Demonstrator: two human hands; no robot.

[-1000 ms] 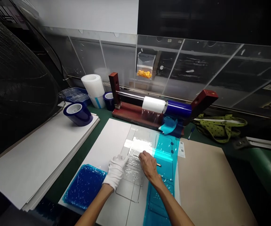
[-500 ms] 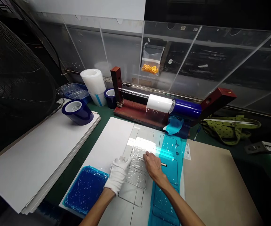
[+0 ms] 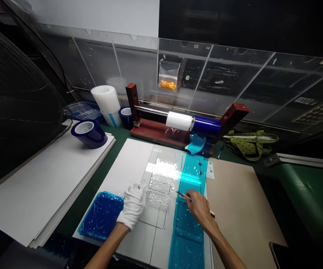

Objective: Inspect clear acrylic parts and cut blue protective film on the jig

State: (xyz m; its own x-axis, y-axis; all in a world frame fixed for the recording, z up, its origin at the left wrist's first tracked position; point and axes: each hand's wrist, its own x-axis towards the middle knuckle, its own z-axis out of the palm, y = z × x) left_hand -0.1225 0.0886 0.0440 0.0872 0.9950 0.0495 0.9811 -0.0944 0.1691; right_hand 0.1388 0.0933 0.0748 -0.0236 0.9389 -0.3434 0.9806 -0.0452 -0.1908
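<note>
Left hand [image 3: 133, 204]: white glove, fingers spread and laid flat, pressing on the left edge of the clear acrylic panel [image 3: 157, 201]; it grips nothing.

Right hand [image 3: 199, 206]: bare, fingers pinched shut around a thin blade tool [image 3: 182, 194], whose tip points left toward the seam between the clear panel and the teal film strip [image 3: 191, 209].

Clear acrylic panel: lies flat on the white board [image 3: 128, 170] at the middle of the desk [image 3: 296, 183], covered with wrinkled clear film, cut outlines visible in it.

Teal film strip: runs from the dispenser toward the near edge, just right of the clear panel and touching it along the seam; the right hand rests over it.

Blue film sheet [image 3: 101, 215]: crumpled, on the near left corner of the white board, just left of the gloved hand.

Roll dispenser [image 3: 184, 125]: red wooden frame with a metal rod, behind the board, carrying a white roll [image 3: 179, 120] and a dark blue roll [image 3: 206, 125] side by side.

Brown board [image 3: 240, 201]: flat, to the right of the teal strip.

White sheet stack [image 3: 43, 183]: far left, with a blue tape roll [image 3: 88, 133] lying tilted on its far corner.

Large white roll [image 3: 107, 101]: upright behind the stack, near a small blue roll [image 3: 126, 116].

Green bag [image 3: 251, 144]: right of the dispenser, against the clear partition [image 3: 234, 82].
</note>
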